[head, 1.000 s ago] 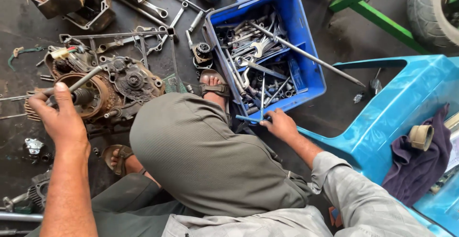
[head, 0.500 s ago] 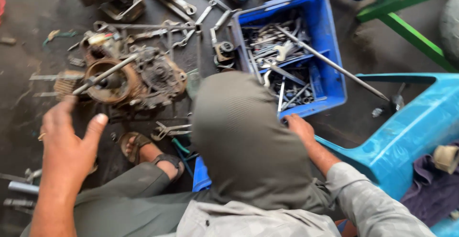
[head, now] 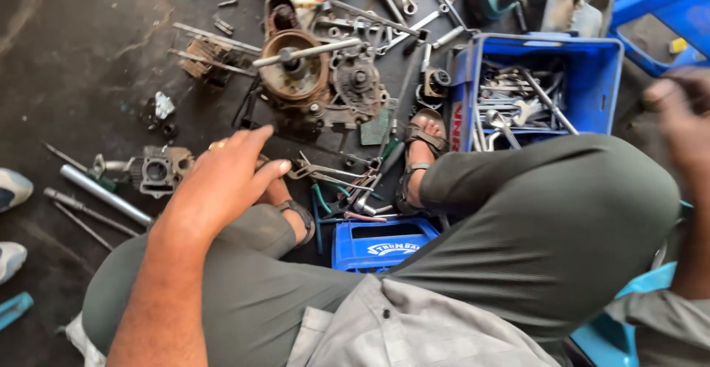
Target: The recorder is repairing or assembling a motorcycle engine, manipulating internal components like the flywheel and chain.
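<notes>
Seated person's left hand (head: 225, 178) hovers with released grip above pliers (head: 325, 173) on the floor near a dismantled engine (head: 318, 78); blurred right hand (head: 684, 126), grip unclear, beside blue tool crate (head: 592, 78).

Two printed labels noted; no screens, signs or sealed packages seen.

1. Blue plastic crate (head: 534, 89), upper right of the frame, open-topped. Its near-left wall carries a vertical marking in red lettering (head: 456, 125).

2. Small blue plastic crate (head: 382, 245), lower centre of the frame, between the person's legs. Its top face bears a white oval emblem (head: 393, 248) beside a rectangular slot.
</notes>
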